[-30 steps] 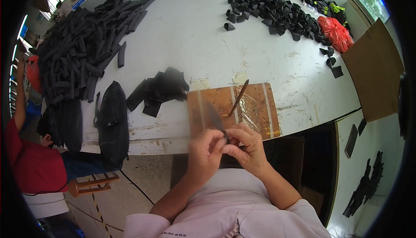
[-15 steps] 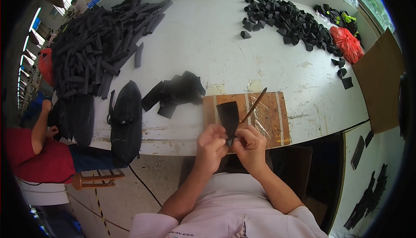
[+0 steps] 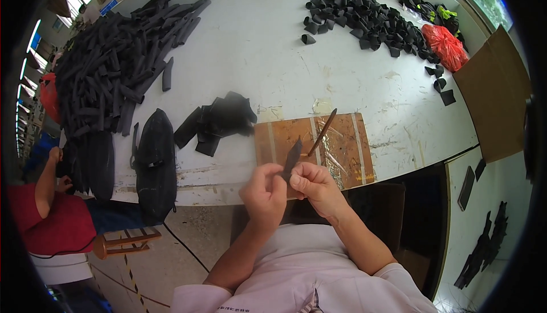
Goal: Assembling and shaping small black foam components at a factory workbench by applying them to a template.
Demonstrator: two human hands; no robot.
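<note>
Both hands pinch one black fabric piece (image 3: 293,154) above the near edge of a brown board. My left hand (image 3: 265,194) grips it from the left with bent fingers. On the other side, my right hand (image 3: 317,188) has its thumb and fingertips closed on the lower part. The piece stands up edge-on, narrow and pointed at the top. A thin brown stick-like tool (image 3: 323,132) lies slanting over the wooden board (image 3: 285,130), just beyond my right hand. Several flat black pieces (image 3: 219,120) lie in a loose stack left of the board.
A large heap of dark strips (image 3: 114,68) covers the table's far left. Curled black pieces (image 3: 370,22) pile at the far right by a red plastic bag (image 3: 444,48) and a cardboard sheet (image 3: 493,96). A black pouch (image 3: 156,162) lies near the front edge. A co-worker (image 3: 57,213) sits at left.
The black piece has turned from showing its broad face to being nearly edge-on. My hands have shifted their hold on it. The whole view has moved slightly.
</note>
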